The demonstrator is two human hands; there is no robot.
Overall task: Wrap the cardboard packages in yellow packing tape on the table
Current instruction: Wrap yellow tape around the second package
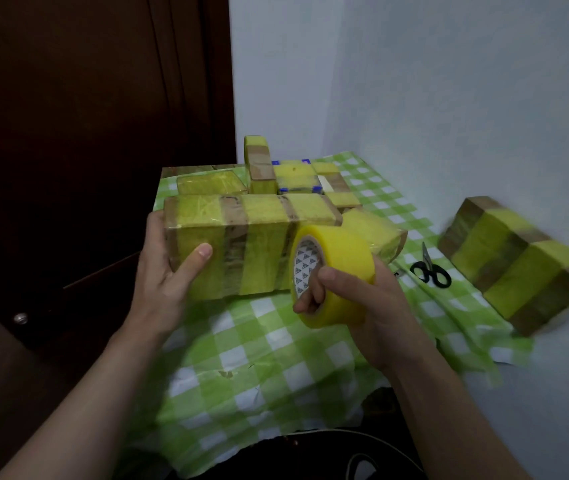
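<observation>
Package in hand: the long cardboard package (241, 237) is held just above the green checked cloth (276, 358), its long side facing you, with three yellow bands across it and bare cardboard strips between them
Left hand: your left hand (168, 271) grips the package's left end, thumb flat on the front face; the fingers go round behind, out of sight
Right hand: your right hand (362, 299) is closed on the tape roll (342, 258), fingers hooked through the core and thumb over the outer rim; the roll sits against the package's right end
Tape run: the roll hides the join, so you cannot tell whether a free strip is already stuck to the package
How it handles: it looks stiff and boxy, and light enough for one hand; the taped faces look glossy and probably slippery, while the bare cardboard should give better purchase
Where to hold: take it by the left end and its corners, clear of the right end where the next band would go
Tape: thin film that likely clings to itself, so pull it taut
Behind the package: more banded packages, one upright (259, 164)
Right of the package: scissors (430, 271) on the cloth, and beyond them a bigger banded block (518, 265), blurred
</observation>
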